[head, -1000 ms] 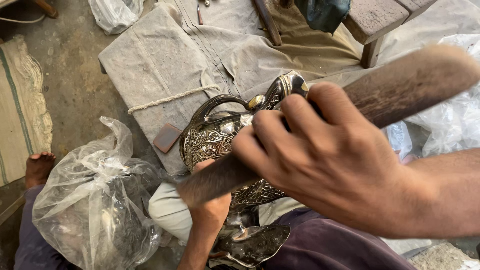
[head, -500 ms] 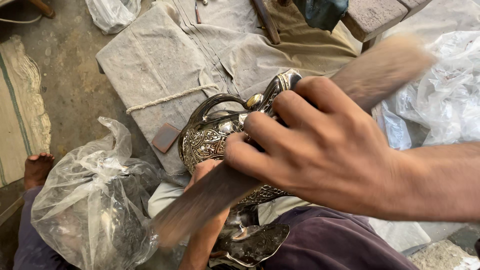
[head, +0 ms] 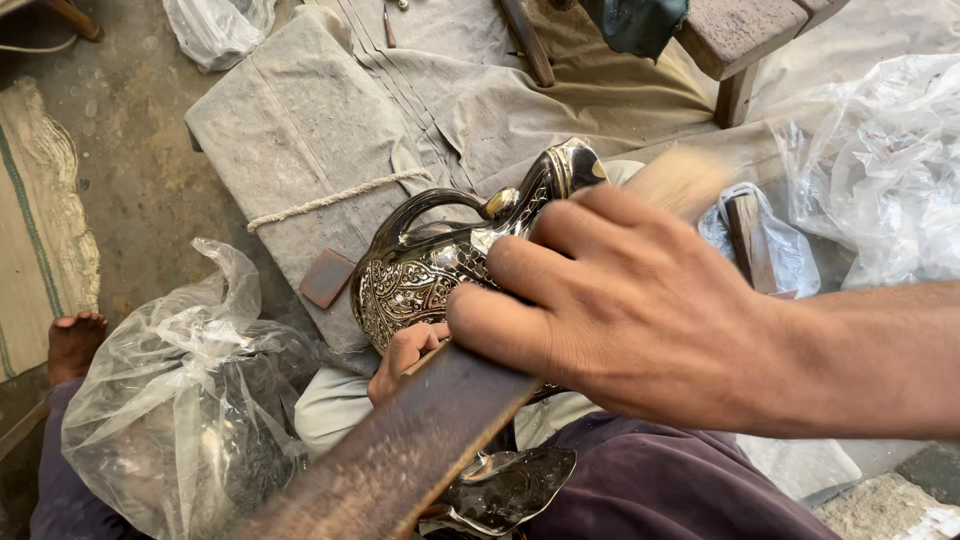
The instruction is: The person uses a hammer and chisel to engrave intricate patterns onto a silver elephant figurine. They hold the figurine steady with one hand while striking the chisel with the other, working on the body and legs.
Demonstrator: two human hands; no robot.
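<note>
Brass, chased all over with fine scrollwork, made up the ornate jug (head: 440,275) that sat on our lap, and we place everything else from it. Our right hand (head: 640,320) was clenched around a long flat wooden stick (head: 420,450), fingers pressed together over its middle, the stick crossing just in front of the jug and blurred at its far end. Our left hand (head: 405,355) sat under the jug's belly, fingers curled against it; how firmly it gripped we could not tell, since the stick hid much of it.

We judged the risks plainly: a stroke landing off line could strike the left fingers, which lay just below the stick's path, or dent the thin curved handle. If the jug was only cradled, a hard pass could also roll it off our lap onto the loose metal lid (head: 510,490) lying below it.

Left of the jug, a clear plastic bag (head: 180,400) held something dark that we could not make out. Right of the jug, a second clear bag (head: 870,170) lay crumpled, contents unclear, and a small bag (head: 760,245) held a wooden piece.
</note>
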